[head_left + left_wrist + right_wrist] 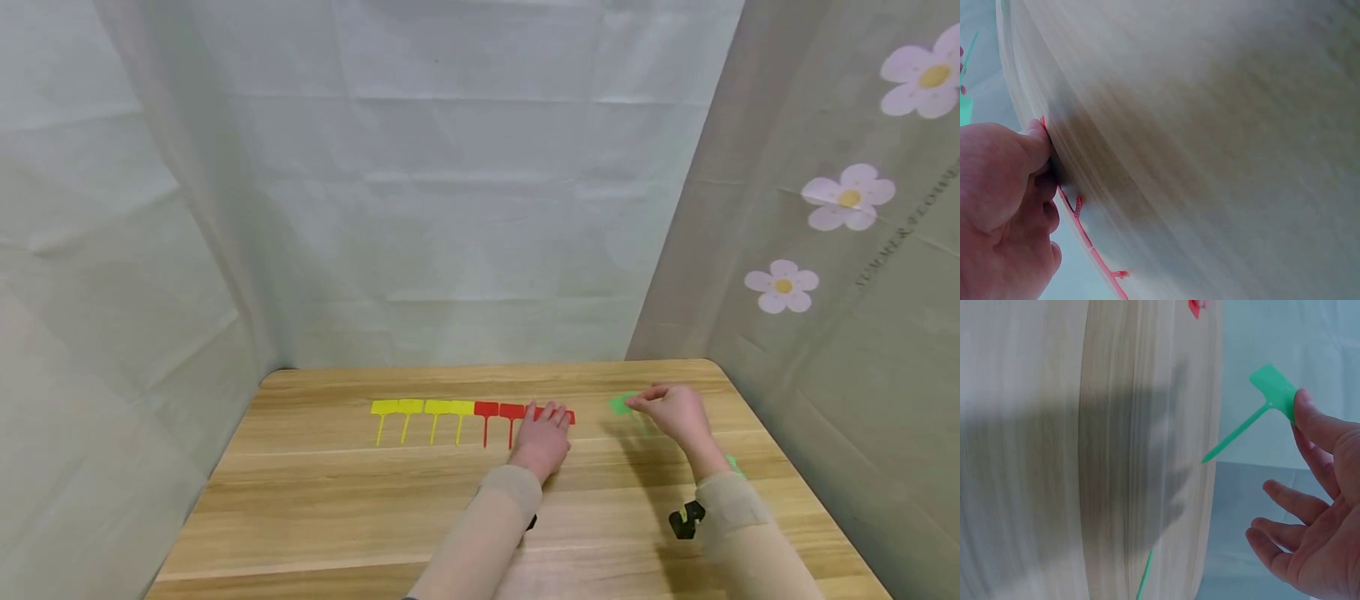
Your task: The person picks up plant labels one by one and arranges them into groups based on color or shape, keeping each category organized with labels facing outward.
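Note:
My right hand [677,417] pinches a green T-shaped plant label [1275,390] by one end of its head, between thumb and forefinger, above the table. Its pointed stem slants down, and the other fingers are spread apart. My left hand [542,443] rests with its fingers on the red plant labels [486,409] at the right end of a row, covering part of them. Yellow plant labels [386,407] continue that row to the left, heads side by side and stems toward me.
Another green piece [735,465] lies on the wooden table [337,508], partly hidden by my right wrist. Pale cloth [465,208] hangs behind and along both sides of the table. A black wrist fitting [684,522] sticks out by the right sleeve.

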